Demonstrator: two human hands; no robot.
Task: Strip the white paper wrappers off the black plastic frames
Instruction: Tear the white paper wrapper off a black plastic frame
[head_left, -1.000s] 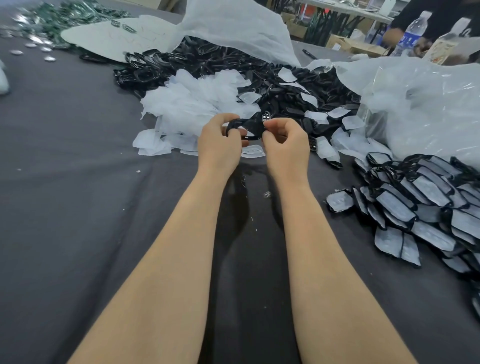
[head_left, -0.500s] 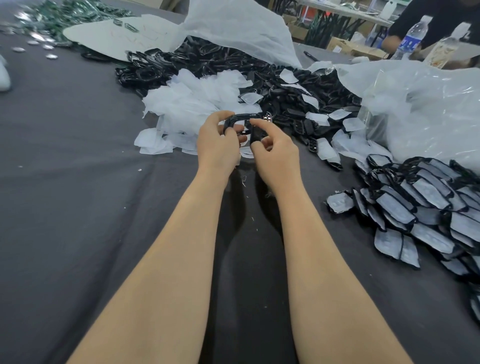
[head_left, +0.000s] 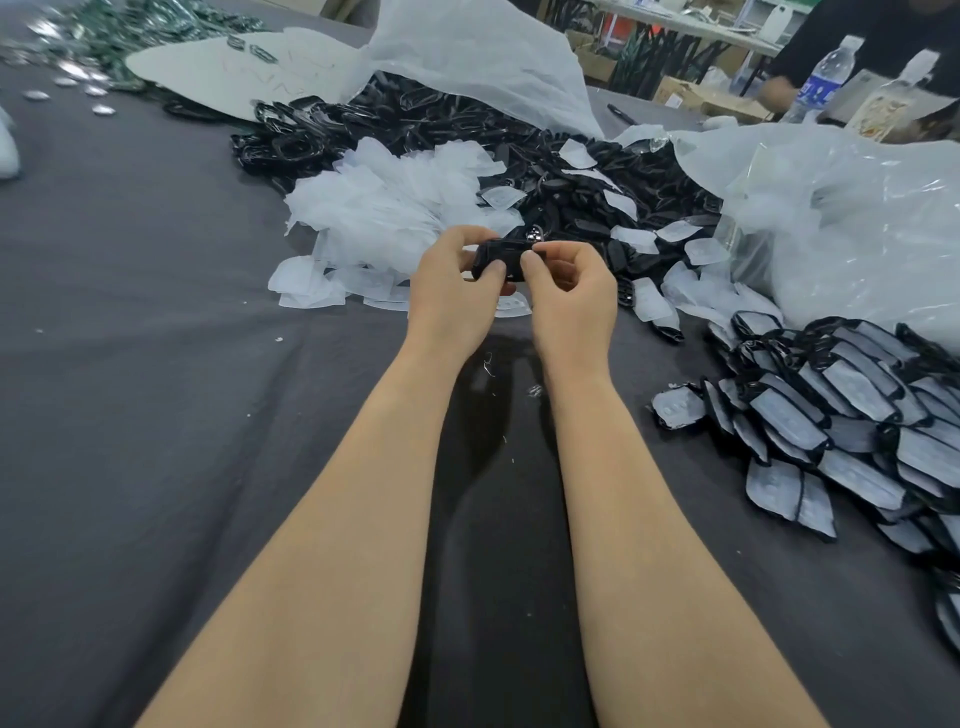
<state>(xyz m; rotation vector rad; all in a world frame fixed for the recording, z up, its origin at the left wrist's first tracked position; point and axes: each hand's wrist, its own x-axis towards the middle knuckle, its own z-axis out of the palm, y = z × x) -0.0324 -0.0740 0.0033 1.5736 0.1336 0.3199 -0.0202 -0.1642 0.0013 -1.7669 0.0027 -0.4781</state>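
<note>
Both hands hold one small black plastic frame (head_left: 500, 258) above the dark table. My left hand (head_left: 451, 283) pinches its left end between thumb and fingers. My right hand (head_left: 570, 291) pinches its right end, fingers curled. No white wrapper shows on the held frame. A heap of stripped white paper wrappers (head_left: 395, 208) lies just beyond my hands. Behind it spreads a pile of bare black frames (head_left: 561, 171). At the right lies a stack of frames with wrappers on them (head_left: 852, 415).
Grey cloth covers the table (head_left: 156, 364). Clear plastic bags (head_left: 841, 228) bulge at the right and another bag (head_left: 467, 57) at the back. A white board (head_left: 234, 73) and green parts lie far left. Another person's arm and water bottles (head_left: 826, 78) are at the far right.
The frame went from upright, held by its top, to lying flat between both hands. My right hand shifted from beneath it to its right end.
</note>
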